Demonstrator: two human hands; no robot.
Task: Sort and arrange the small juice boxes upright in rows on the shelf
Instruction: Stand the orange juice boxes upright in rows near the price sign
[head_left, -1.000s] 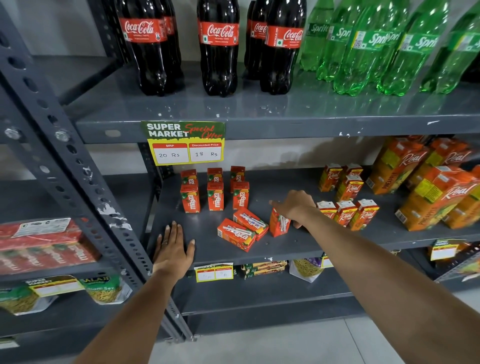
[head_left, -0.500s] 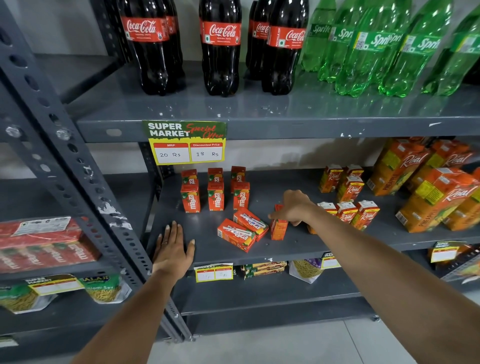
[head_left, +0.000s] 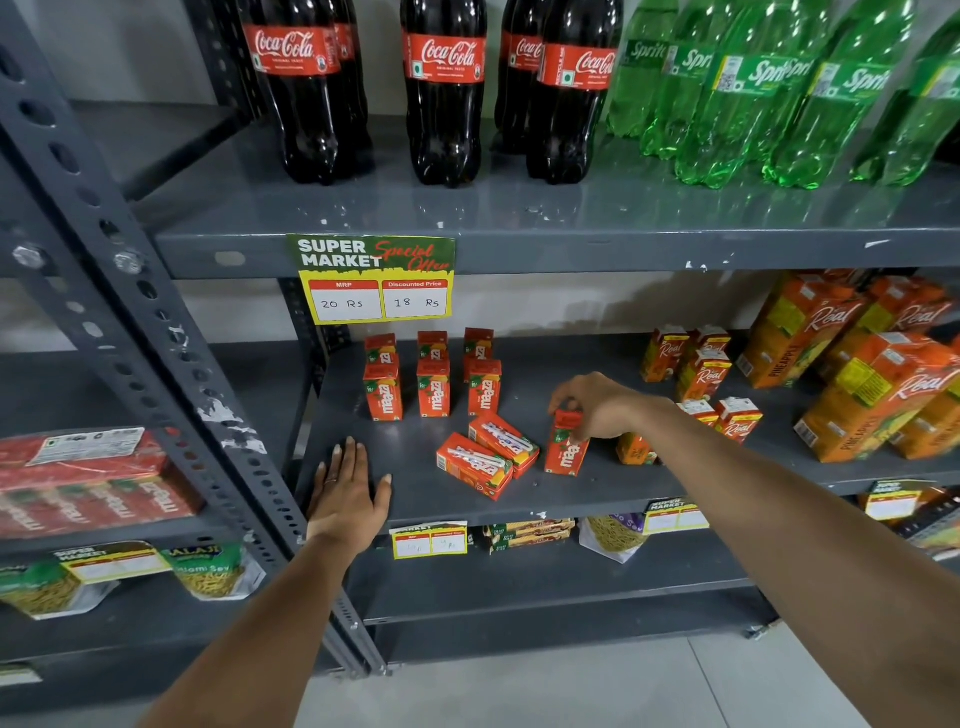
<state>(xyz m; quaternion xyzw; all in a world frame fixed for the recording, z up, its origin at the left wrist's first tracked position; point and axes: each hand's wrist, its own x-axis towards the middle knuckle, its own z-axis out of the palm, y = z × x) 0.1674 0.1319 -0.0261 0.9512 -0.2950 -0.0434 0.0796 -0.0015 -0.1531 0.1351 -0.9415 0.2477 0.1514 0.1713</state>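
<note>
a: what's the grip like?

b: the right hand (head_left: 597, 408) has its fingertips (head_left: 563, 405) pinched on the top of one maaza box (head_left: 566, 444), which stands nearly upright, leaning slightly, on the middle shelf (head_left: 415, 499). the left hand (head_left: 348, 493) lies flat and open at the near left edge of that shelf, holding nothing.

a: and around the held box?

b: just to its left, two fallen maaza boxes (head_left: 488, 460) lie on their sides, touching each other. further back and left, the upright maaza rows (head_left: 434, 384) stand in three columns, two deep. to the right are small real boxes (head_left: 737, 418), and one orange box (head_left: 634, 449) partly hidden behind the wrist.

a: how should this step go?

b: i'd judge the box needs carrying back and left to join the standing rows, probably starting a new column to their right. keep the pinch high but firm, lift clear so it doesn't drag and tip, and pass behind the fallen pair, not over them. set the base down flat, label facing near like the others, in line with the front row, then let go only once it stands steady.
</note>
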